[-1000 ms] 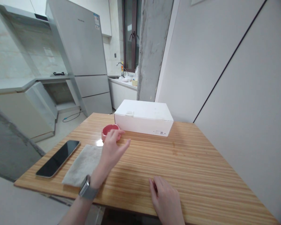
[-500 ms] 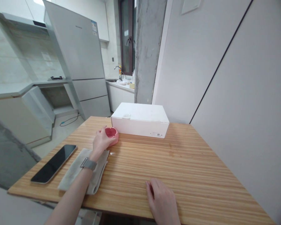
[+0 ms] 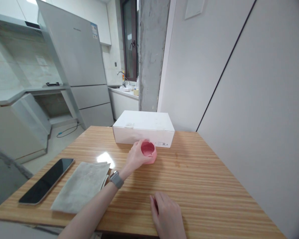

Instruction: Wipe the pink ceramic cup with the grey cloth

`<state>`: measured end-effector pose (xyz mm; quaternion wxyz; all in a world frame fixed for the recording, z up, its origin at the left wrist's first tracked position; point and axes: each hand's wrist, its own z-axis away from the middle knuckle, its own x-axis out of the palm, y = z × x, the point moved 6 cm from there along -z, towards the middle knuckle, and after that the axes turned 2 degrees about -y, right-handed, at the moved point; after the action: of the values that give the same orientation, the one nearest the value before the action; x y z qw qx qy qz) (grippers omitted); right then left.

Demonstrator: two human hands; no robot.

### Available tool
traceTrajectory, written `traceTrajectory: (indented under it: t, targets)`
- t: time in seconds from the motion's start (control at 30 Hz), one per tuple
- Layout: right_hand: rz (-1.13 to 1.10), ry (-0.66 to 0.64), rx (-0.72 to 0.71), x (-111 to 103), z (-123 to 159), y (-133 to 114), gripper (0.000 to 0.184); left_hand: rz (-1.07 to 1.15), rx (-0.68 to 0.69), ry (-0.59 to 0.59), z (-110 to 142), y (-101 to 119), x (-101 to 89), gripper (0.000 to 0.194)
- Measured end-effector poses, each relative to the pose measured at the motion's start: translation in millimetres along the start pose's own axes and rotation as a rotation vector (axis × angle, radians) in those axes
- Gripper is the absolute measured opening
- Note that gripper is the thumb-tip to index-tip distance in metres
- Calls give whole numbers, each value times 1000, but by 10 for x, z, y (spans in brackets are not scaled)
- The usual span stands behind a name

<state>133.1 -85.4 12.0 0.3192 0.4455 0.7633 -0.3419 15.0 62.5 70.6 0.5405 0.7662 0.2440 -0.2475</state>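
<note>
My left hand [image 3: 134, 158] is wrapped round a small pink bowl [image 3: 149, 151] and holds it just in front of a white box [image 3: 143, 127] at the back of the wooden table [image 3: 214, 186]. A grey watch sits on that wrist. My right hand [image 3: 166, 215] rests palm down on the table near the front edge, fingers loosely together, holding nothing.
A folded grey cloth [image 3: 83, 184] lies at the left of the table, with a black phone [image 3: 46, 179] beside it near the left edge. A white wall runs along the right. A fridge [image 3: 77, 63] and kitchen counters stand behind.
My left hand reached the pink bowl beside the box's left end, closed on it and carried it right, to the front of the box. The right hand stayed put.
</note>
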Motion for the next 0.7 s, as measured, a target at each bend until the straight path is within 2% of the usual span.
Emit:
traceTrajectory:
  t: [0.2,0.3,0.37,0.43,0.53,0.6,0.7]
  targets:
    - [3,3,6,11,17,7,45,-13,24,-38,-15,-59,135,70]
    - [-1,-3,12,31,26,18,44,-71,41,-69,-13,-41,134,83]
    - [2,0,8,36,27,21,43,-164,101,-87,53,37,89,93]
    - [5,9,-1,34,25,21,43,-325,198,-95,211,143,9,91]
    - [5,13,-9,28,22,19,42,-634,339,-108,600,200,-130,73]
    - [-4,13,-11,23,20,17,42,-781,370,-93,884,77,-253,66]
    - [-11,28,-19,8,15,12,43,-910,366,-15,1277,-326,-497,65]
